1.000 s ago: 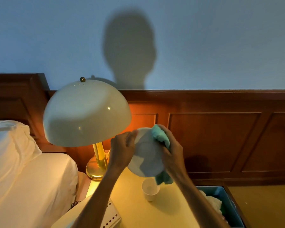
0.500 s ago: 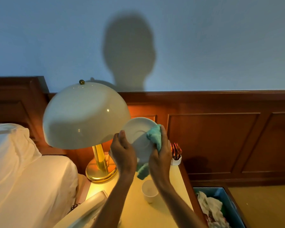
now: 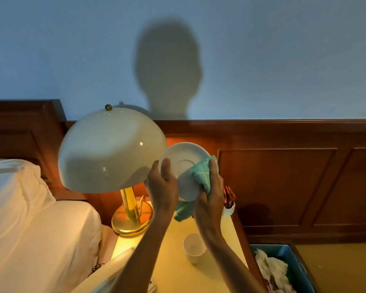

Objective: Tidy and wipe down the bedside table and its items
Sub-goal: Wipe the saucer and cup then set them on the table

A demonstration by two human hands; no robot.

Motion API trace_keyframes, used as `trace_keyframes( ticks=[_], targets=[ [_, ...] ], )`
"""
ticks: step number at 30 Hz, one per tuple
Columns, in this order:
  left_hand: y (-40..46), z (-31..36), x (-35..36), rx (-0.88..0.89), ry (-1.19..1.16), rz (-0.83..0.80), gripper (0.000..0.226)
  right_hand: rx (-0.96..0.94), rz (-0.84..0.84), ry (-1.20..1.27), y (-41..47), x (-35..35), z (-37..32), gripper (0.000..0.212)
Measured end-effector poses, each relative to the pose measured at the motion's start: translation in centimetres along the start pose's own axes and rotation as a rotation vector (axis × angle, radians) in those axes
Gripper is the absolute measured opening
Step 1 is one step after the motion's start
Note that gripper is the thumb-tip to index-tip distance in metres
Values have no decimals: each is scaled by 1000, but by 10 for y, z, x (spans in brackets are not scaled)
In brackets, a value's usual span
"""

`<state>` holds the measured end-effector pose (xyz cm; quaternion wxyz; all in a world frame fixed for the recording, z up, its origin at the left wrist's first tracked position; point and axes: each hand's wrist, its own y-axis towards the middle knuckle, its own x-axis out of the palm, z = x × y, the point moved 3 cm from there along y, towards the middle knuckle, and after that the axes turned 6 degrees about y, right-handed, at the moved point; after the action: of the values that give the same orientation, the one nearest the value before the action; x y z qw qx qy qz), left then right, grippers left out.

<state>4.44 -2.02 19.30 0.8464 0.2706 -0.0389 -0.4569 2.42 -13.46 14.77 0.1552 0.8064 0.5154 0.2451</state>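
Two hands hold a round white ceramic saucer (image 3: 183, 166) tilted above the yellow bench (image 3: 173, 269): left hand (image 3: 162, 187) fingers clamped at its 9 o'clock rim for steadiness, right hand (image 3: 209, 195) fingers pressing a folded teal cloth (image 3: 201, 174) at 4 o'clock, presumably wiping.

bin (image 3: 292, 269): cut off by bottom edge | sachet holder (image 3: 228, 210): partly hidden behind right hand (image 3: 209, 197)

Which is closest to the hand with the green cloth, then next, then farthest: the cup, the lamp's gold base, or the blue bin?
From the right hand:
1. Cup, just below it on the table.
2. Lamp's gold base, off to the left.
3. Blue bin, lower right, beside the table.
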Motion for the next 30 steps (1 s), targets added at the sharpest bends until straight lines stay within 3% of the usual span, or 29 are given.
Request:
trace_keyframes(
  ticks=[3,6,7,10,14,15,17,19,21,22,24,27,28,30],
  targets=[
    [-2,-11,0,55,-41,-237,31,-40,-13,-29,19,-13,-6,58],
    [17,-17,-10,19,-12,-570,30,-95,-164,-57,44,-31,-14,48],
    [22,-14,-12,45,12,-609,29,-102,-214,-55,47,-32,-16,49],
    [29,1,-9,248,172,-400,31,-68,-215,17,35,-24,-18,51],
    [7,7,-3,38,-30,-5,30,-16,10,102,4,1,-14,57],
    [3,4,-4,32,-47,-14,33,-33,29,93,4,1,-16,58],
    [2,-4,-4,69,-31,-206,35,-85,1,55,16,-11,-20,58],
    [13,-9,-10,49,-25,-456,34,-150,-132,-15,37,-26,-24,59],
    [21,-6,-16,76,-16,-574,38,-213,-298,-105,53,-31,-25,65],
    [23,-2,-15,128,30,-547,38,-215,-341,-119,54,-29,-27,66],
    [20,5,-10,191,76,-336,34,-177,-274,-70,46,-20,-29,61],
    [9,3,-2,-12,-67,-13,38,-73,-69,46,15,1,-20,56],
    [5,0,-1,-45,-99,11,40,-61,-39,52,8,4,-17,58],
    [2,-11,2,-31,-100,-150,41,-65,-25,19,14,-3,-14,57]
  ],
)
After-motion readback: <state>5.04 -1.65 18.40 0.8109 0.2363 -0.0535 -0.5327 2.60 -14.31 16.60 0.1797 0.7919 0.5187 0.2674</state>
